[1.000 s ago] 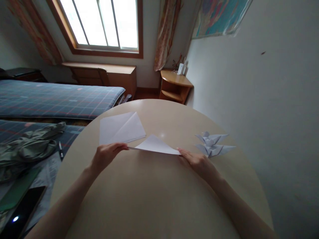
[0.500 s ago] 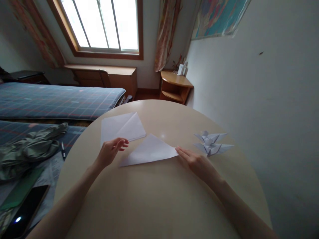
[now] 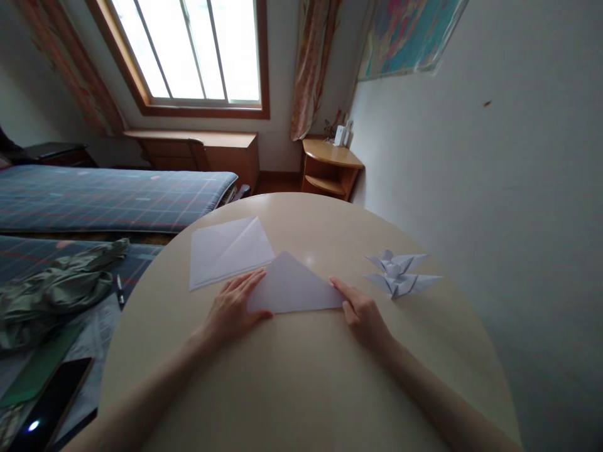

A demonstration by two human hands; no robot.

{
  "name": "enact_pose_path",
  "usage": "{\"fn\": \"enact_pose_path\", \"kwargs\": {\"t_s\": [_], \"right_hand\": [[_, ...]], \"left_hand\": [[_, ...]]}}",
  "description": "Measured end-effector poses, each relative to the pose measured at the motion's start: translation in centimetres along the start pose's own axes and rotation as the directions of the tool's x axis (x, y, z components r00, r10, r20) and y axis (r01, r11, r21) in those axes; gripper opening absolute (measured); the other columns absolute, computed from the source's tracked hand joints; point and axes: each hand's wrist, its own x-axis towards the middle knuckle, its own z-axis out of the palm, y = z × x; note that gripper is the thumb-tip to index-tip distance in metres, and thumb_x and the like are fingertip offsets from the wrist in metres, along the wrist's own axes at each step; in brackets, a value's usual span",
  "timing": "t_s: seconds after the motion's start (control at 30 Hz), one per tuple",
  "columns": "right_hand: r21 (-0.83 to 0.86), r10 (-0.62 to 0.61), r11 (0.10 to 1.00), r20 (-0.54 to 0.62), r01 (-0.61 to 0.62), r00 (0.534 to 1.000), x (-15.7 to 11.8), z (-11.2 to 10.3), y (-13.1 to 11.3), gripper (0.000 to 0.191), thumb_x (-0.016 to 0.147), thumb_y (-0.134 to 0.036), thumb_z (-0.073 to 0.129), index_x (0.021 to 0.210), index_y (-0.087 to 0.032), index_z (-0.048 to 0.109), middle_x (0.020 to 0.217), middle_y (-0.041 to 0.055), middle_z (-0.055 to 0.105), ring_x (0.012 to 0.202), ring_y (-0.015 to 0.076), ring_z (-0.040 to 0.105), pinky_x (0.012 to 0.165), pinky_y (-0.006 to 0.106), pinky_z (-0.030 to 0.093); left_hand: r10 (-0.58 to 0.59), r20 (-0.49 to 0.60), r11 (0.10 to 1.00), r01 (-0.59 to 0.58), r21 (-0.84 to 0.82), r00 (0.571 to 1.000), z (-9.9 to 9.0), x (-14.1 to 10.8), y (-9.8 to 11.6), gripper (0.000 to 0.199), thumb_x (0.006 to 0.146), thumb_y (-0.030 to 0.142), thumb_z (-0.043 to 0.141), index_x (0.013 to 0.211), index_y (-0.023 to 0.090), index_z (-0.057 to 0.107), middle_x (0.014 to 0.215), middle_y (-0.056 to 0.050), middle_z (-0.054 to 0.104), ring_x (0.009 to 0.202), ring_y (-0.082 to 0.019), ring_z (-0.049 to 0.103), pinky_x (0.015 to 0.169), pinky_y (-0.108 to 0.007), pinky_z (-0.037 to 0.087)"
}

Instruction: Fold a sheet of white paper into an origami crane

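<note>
Folded paper (image 3: 296,290) lies between left hand (image 3: 238,306), spread over one corner, and right hand (image 3: 365,315), touching the other; its pinch unclear.

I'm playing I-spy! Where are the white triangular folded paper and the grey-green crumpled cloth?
White triangular folded paper (image 3: 296,287), head view: middle of its upper face.
Grey-green crumpled cloth (image 3: 59,285), head view: middle of its folds.

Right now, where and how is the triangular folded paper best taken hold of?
The triangular folded paper is probably best pinched midway along its near edge, from the person's side: it looks flat, and that straight edge shows bare between the left hand and right hand at its corners.
</note>
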Motion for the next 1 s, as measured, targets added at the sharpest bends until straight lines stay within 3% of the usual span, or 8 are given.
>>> {"fn": "enact_pose_path", "kwargs": {"t_s": [0.2,0.4,0.5,0.6,0.67,0.77,0.9,1.0], "right_hand": [[0.118,0.067,0.991,-0.061,-0.060,0.996,0.1,0.3,-0.8,0.041,0.088,-0.025,0.039,0.124,-0.013,0.051,0.116,0.0134,0.062,0.107,0.0239,0.058,0.090,0.038,0.048],[0.324,0.077,0.946,-0.200,-0.009,0.977,-0.3,-0.9,-1.7,0.038,0.093,-0.032,0.033,0.127,-0.022,0.046,0.107,0.0069,0.067,0.101,0.0191,0.061,0.088,0.035,0.046],[0.424,0.157,0.903,-0.191,-0.062,0.969,-0.4,-1.6,-1.9,0.039,0.093,-0.039,0.032,0.122,-0.021,0.051,0.094,0.0058,0.071,0.085,0.0185,0.066,0.078,0.033,0.049],[0.488,0.241,0.858,-0.114,-0.157,0.964,-0.3,-1.9,-1.9,0.045,0.090,-0.050,0.035,0.105,-0.018,0.063,0.076,0.0057,0.072,0.069,0.0189,0.066,0.063,0.029,0.050],[0.537,0.298,0.812,-0.046,-0.228,0.953,-0.2,-1.9,-1.9,0.051,0.087,-0.056,0.035,0.093,-0.017,0.068,0.065,0.0050,0.070,0.060,0.0186,0.065,0.054,0.027,0.047],[0.607,0.373,0.731,0.026,-0.311,0.928,-0.1,-1.7,-1.8,0.057,0.084,-0.061,0.036,0.074,-0.016,0.069,0.054,0.0047,0.065,0.051,0.0174,0.061,0.047,0.026,0.043],[0.724,0.289,0.628,0.123,-0.285,0.949,0.1,-1.8,-1.6,0.062,0.084,-0.062,0.036,0.056,-0.015,0.065,0.053,0.0066,0.064,0.050,0.0166,0.061,0.055,0.028,0.046],[0.757,0.161,0.562,0.294,-0.332,0.942,0.2,-2.2,-1.4,0.059,0.084,-0.060,0.037,0.064,-0.013,0.066,0.049,0.0052,0.063,0.049,0.0169,0.062,0.057,0.029,0.048]], "left_hand": [[0.145,-0.211,0.986,-0.160,-0.057,0.967,0.2,-0.1,0.0,0.066,0.084,0.035,0.055,0.140,0.022,0.022,0.121,-0.011,0.055,0.105,-0.024,0.054,0.090,-0.038,0.045],[0.190,-0.318,0.929,-0.275,-0.246,0.929,-0.6,-0.5,1.0,0.060,0.088,0.034,0.051,0.140,0.025,0.023,0.084,-0.003,0.062,0.071,-0.013,0.057,0.070,-0.026,0.049],[0.288,-0.193,0.825,-0.345,-0.447,0.938,-1.5,-0.6,1.4,0.064,0.085,0.059,0.039,0.132,0.016,0.038,0.077,-0.005,0.062,0.065,-0.014,0.056,0.062,-0.025,0.047],[0.387,-0.016,0.728,-0.316,-0.608,0.922,-2.0,-0.4,1.6,0.071,0.084,0.067,0.020,0.094,0.013,0.065,0.064,-0.006,0.059,0.059,-0.015,0.053,0.057,-0.025,0.042],[0.429,0.099,0.689,-0.254,-0.679,0.898,-2.0,-0.2,1.9,0.077,0.083,0.070,0.014,0.069,0.013,0.065,0.066,-0.008,0.060,0.063,-0.016,0.054,0.061,-0.027,0.042],[0.451,0.196,0.666,-0.183,-0.723,0.871,-1.7,0.1,2.2,0.082,0.080,0.072,0.008,0.057,0.014,0.061,0.085,-0.012,0.065,0.081,-0.020,0.056,0.074,-0.031,0.043],[0.401,0.211,0.697,-0.147,-0.702,0.891,-0.9,0.0,2.0,0.084,0.083,0.067,0.002,0.080,0.017,0.070,0.105,-0.010,0.065,0.098,-0.021,0.055,0.086,-0.033,0.042],[0.348,0.247,0.794,-0.144,-0.591,0.904,-0.4,-0.1,1.6,0.052,0.093,0.049,0.022,0.112,0.022,0.062,0.115,-0.006,0.063,0.104,-0.019,0.053,0.092,-0.034,0.040]]}}
